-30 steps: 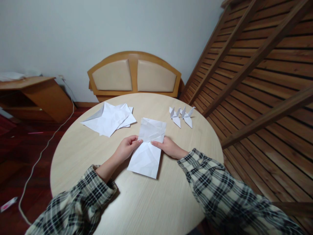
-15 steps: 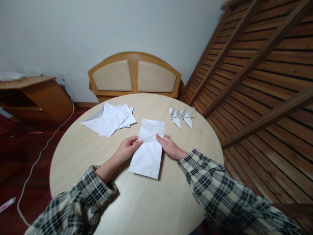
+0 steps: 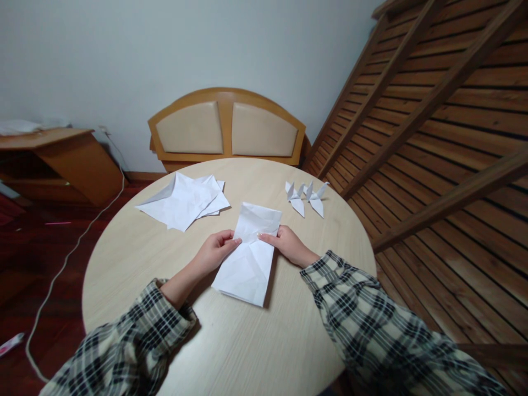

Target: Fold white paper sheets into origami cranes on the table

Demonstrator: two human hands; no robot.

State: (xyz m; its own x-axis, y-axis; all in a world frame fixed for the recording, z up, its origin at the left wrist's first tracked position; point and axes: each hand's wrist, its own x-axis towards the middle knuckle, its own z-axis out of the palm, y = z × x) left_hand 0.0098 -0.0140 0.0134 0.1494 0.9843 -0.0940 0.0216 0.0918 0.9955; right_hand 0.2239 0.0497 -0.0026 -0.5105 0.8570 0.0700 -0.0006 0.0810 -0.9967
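Observation:
A white sheet of paper [image 3: 245,272], folded into a long rectangle with creases across it, is held between my hands over the table. My left hand [image 3: 216,247] pinches its left edge near the middle, thumb on top. On the opposite edge, my right hand [image 3: 291,246] grips the paper with its thumb lying on the upper face and its fingers hidden beneath. Two white folded paper cranes [image 3: 296,199] stand side by side beyond my right hand. Past my left hand lies a loose pile of creased white paper sheets [image 3: 181,201].
The round pale wooden table [image 3: 124,264] carries everything. Behind it stands a wooden headboard [image 3: 227,118] with two cream panels. A slatted wooden panel [image 3: 445,137] leans at the right. At left are a brown desk [image 3: 82,165] and a white cable [image 3: 68,264] on the floor.
My right thumb has shifted down and inward on the paper. The sheet has tilted slightly, its far end moving right and its near end left. The cranes and pile have stayed put.

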